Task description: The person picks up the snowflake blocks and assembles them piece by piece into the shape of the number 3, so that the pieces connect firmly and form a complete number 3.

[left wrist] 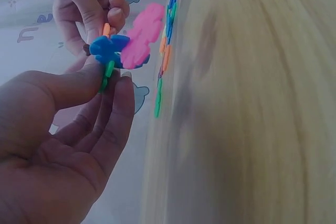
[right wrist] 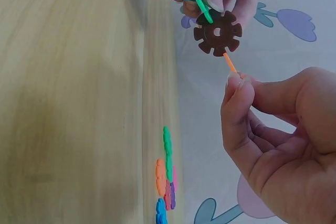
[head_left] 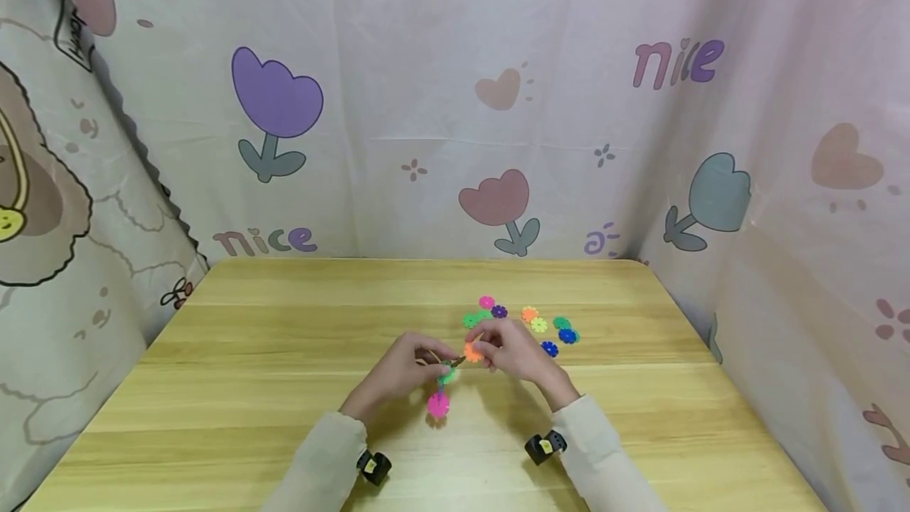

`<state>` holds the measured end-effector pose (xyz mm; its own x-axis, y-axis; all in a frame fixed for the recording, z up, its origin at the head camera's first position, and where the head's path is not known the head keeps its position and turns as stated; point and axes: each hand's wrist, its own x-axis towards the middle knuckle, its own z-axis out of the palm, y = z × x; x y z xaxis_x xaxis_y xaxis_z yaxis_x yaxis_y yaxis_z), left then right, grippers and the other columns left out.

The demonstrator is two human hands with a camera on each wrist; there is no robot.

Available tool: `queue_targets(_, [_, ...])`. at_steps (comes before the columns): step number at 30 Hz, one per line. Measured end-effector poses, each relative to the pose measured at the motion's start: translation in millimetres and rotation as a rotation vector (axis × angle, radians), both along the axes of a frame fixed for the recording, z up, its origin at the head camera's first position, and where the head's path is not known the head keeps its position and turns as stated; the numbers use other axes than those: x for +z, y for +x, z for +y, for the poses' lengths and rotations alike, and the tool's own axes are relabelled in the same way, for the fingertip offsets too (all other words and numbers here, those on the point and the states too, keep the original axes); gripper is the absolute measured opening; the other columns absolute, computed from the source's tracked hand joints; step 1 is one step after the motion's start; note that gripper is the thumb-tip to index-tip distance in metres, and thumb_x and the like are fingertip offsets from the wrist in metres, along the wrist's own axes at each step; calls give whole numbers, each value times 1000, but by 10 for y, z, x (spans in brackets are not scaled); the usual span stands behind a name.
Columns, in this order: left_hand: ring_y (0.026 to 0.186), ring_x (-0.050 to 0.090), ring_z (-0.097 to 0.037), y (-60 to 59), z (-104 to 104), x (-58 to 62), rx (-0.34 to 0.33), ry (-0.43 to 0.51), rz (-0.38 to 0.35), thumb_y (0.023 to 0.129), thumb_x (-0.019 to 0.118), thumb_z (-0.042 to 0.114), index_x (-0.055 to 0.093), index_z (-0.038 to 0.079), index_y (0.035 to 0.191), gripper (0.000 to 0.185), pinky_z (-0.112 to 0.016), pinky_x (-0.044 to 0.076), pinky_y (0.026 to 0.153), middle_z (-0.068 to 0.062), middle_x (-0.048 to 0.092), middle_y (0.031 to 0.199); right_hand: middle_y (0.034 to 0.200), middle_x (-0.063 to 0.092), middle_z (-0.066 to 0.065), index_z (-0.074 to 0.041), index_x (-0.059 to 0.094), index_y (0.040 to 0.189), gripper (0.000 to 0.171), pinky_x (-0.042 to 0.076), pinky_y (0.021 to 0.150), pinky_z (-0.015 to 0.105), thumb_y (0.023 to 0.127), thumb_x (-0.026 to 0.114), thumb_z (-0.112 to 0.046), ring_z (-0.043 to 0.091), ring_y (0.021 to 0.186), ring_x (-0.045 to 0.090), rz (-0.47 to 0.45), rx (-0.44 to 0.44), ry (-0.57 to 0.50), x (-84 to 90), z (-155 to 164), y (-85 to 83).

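A person's two hands meet above the middle of a wooden table (head_left: 284, 385), joining plastic snowflake discs. The left hand (head_left: 398, 374) pinches a small chain of linked discs (head_left: 442, 385) between thumb and fingertips: a pink disc (head_left: 438, 404) hangs lowest, with a blue disc (left wrist: 109, 50) and a green disc (left wrist: 107, 72) slotted above it. The right hand (head_left: 513, 350) pinches an orange disc (head_left: 472, 352) by its edge, its other edge slotted into a brown disc (right wrist: 217, 33) at the chain's upper end, so the assembly spans the narrow gap between the hands, clear of the tabletop. A loose pile of spare discs (head_left: 529, 321) lies on the table just beyond the right hand. In the wrist views the orange disc shows only as a thin edge, the table is blurred, and the pile appears edge-on, its pieces hard to tell apart.
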<state>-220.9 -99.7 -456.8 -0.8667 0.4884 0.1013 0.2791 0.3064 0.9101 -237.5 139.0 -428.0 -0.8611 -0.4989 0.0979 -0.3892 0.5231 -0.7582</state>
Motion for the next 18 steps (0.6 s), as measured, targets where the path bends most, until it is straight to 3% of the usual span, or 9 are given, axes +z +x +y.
queue_targets(4, [88,71,-18,-4,10,-4,-1,-3,0,95,72,4,81,12,110,18,-42,62,78,-10,78,113,74,66,9,-4,74,107,13,57,54,29,100,63,-2,12,58,61,-6,-3,-3,0,-7,1])
queue_targets(8, [88,70,-18,-9,24,-12,11,-14,14,95,72,5,81,12,110,19,-33,61,76,-9,79,111,73,66,7,-4,74,107,13,57,54,28,100,63,-2,12,58,62,-11,-5,-5,-2,-15,9])
queue_targets(14, [87,68,-15,-2,44,-12,89,-6,39,93,74,1,81,12,106,19,-25,60,73,-8,78,106,76,67,10,-3,74,106,11,60,56,34,98,66,0,10,58,61,5,-18,-41,-13,-53,16])
queue_targets(18, [86,67,-14,1,57,-4,118,13,57,90,74,-4,82,9,103,20,-24,61,74,-9,79,103,79,69,11,1,74,103,11,58,54,27,96,66,4,9,59,62,35,-8,-76,-36,-95,17])
